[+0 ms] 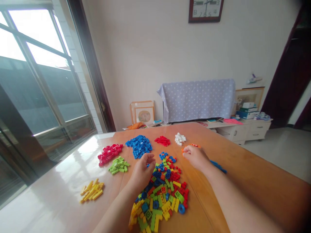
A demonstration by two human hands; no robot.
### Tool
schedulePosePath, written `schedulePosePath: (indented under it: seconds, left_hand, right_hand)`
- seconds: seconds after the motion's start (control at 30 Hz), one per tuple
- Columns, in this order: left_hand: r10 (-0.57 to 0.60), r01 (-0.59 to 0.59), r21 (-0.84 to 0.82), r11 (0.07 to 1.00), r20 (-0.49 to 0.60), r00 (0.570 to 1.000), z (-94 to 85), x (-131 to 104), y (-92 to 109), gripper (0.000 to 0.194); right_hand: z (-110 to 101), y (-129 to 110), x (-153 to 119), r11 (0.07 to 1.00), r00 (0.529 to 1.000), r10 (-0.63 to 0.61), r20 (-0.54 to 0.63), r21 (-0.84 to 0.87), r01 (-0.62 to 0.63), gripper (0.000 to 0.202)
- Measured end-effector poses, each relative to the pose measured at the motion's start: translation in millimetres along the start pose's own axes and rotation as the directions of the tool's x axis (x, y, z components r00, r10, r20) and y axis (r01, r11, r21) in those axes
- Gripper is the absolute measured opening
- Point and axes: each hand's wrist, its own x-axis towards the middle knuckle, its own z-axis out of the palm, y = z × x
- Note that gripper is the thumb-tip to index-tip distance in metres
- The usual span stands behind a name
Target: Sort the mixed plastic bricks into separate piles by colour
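Note:
My left hand [143,170] is closed over the upper left of a mixed heap of toy building bricks [165,197]. A small blue brick [148,165] shows between its curled thumb and fingers. Farther right, my right hand [195,157] reaches to a small orange group of bricks [195,145], partly hidden behind it. Its fingers are pinched together at an orange brick [183,150]. The heap holds blue wheel-like rounds and red, yellow, green and orange pieces.
Sorted piles lie around: crimson [109,154], blue [139,146], red [162,140], white [180,138], light green [119,165] and yellow [92,190]. Long blue pieces [218,166] sit beyond my right forearm. The wooden table [252,181] faces a low cabinet [257,128].

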Motion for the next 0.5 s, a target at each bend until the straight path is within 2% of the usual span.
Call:
schedulePosePath:
  seconds: [0.1,0.17,0.3,0.5]
  left_hand:
    - [-0.013,0.014,0.03,0.999,-0.031,0.999,-6.7,4,-5,0.032]
    - [-0.02,0.023,0.058,0.998,-0.051,0.999,-9.7,5,-8,0.032]
    - [0.005,0.002,0.102,0.995,-0.072,0.997,-13.0,5,-10,0.031]
    - [-0.01,0.019,0.129,0.991,-0.07,0.997,-14.7,5,-9,0.031]
  right_hand:
    - [-15,23,12,0.981,0.993,0.109,-0.049,-0.153,-0.115,0.017]
    - [-15,32,16,0.971,0.989,0.138,-0.044,-0.191,-0.144,0.014]
    - [-7,39,20,0.973,0.991,0.136,-0.012,-0.187,-0.136,0.011]
    - [-4,41,22,0.979,0.991,0.134,-0.023,-0.151,-0.136,0.019]
